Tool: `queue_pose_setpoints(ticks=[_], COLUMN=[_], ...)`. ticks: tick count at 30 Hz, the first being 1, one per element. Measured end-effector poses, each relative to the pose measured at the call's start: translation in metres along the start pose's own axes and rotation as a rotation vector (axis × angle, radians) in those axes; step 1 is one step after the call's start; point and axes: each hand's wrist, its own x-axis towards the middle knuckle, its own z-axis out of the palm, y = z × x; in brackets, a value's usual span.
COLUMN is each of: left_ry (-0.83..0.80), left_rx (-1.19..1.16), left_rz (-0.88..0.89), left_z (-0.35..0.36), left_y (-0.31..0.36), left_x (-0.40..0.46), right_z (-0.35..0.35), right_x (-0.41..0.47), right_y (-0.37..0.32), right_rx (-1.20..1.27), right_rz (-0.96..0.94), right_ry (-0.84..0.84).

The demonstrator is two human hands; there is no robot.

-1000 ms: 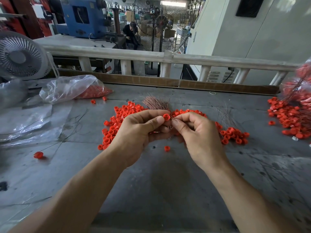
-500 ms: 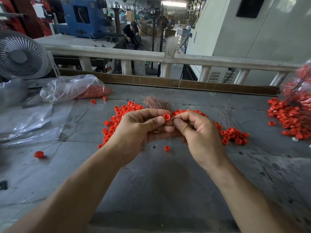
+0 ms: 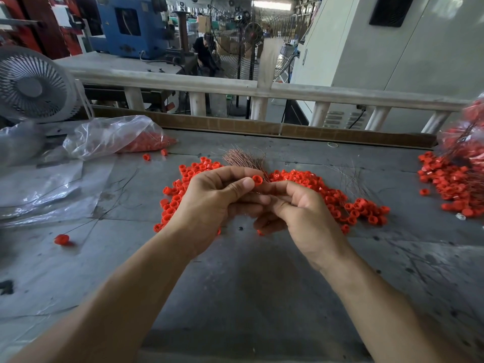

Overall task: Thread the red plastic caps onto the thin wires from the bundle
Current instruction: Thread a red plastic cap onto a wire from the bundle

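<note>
My left hand (image 3: 214, 203) pinches a red plastic cap (image 3: 257, 180) between thumb and forefinger, above the grey table. My right hand (image 3: 301, 210) sits against it, fingers curled, thumb and forefinger closed just below the cap; any wire between them is too thin to see. Behind my hands lies a bundle of thin copper-coloured wires (image 3: 243, 158), fanned on the table. A heap of loose red caps (image 3: 337, 197) spreads on both sides of my hands.
A clear bag with red caps (image 3: 117, 137) lies at the left, beside plastic sheeting (image 3: 44, 189) and a grey fan (image 3: 34, 85). One wired cap (image 3: 61, 239) lies at the left. A pile of wired caps (image 3: 450, 182) fills the right edge. A cardboard strip (image 3: 262, 127) borders the table's far side.
My right hand has slid down a little, from beside the cap to just below it. The cap stays pinched in my left hand.
</note>
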Motion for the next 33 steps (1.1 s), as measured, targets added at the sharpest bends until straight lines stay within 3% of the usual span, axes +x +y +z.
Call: queue_pose_setpoints(ticks=[5, 8, 10, 23, 27, 30, 33], left_ry=[0.013, 0.021, 0.017, 0.022, 0.025, 0.038, 0.046], left_rx=[-0.014, -0.002, -0.002, 0.044, 0.051, 0.061, 0.147], left_rz=[-0.024, -0.042, -0.045, -0.052, -0.046, -0.033, -0.006], left_z=[-0.003, -0.005, -0.004, -0.002, 0.000, 0.002, 0.005], left_y=[0.001, 0.001, 0.001, 0.001, 0.002, 0.002, -0.001], left_x=[0.001, 0.002, 0.002, 0.000, 0.000, -0.002, -0.002], right_z=[-0.005, -0.014, -0.016, -0.015, -0.020, -0.026, -0.024], right_x=[0.003, 0.003, 0.001, 0.000, 0.003, 0.009, 0.009], right_y=[0.004, 0.009, 0.009, 0.004, 0.007, 0.002, -0.004], right_rx=[-0.072, -0.488, -0.615, -0.976, -0.811, -0.462, -0.156], right_rz=[0.100, 0.015, -0.004, -0.074, -0.115, -0.125, -0.138], right_ry=[0.050, 0.046, -0.008, -0.125, 0.018, 0.175, 0.165])
